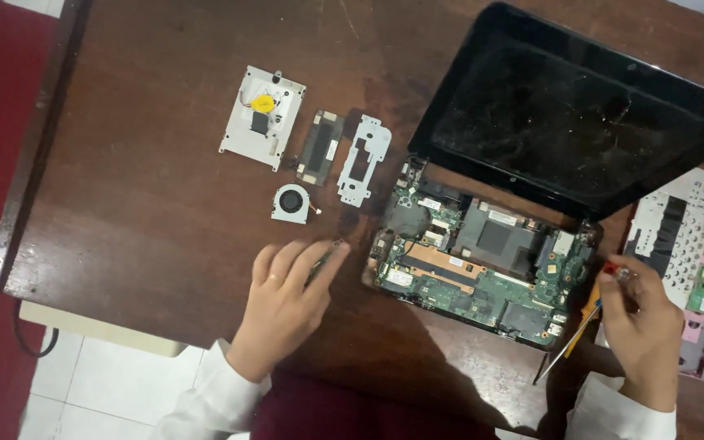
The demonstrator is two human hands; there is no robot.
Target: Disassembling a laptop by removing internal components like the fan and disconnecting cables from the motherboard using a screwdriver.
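An opened small laptop lies on the brown wooden table, its green motherboard bare and its dark screen folded back. My left hand rests flat on the table just left of the motherboard, fingers together over a small dark part that I cannot make out. My right hand is at the laptop's right corner, closed around a screwdriver with an orange and red handle whose thin shaft points down toward the table's near edge.
Removed parts lie to the upper left: a white plate with a yellow disc, a dark flat module, a silver bracket and a small round fan. A detached keyboard frame with pink pieces lies at the right edge.
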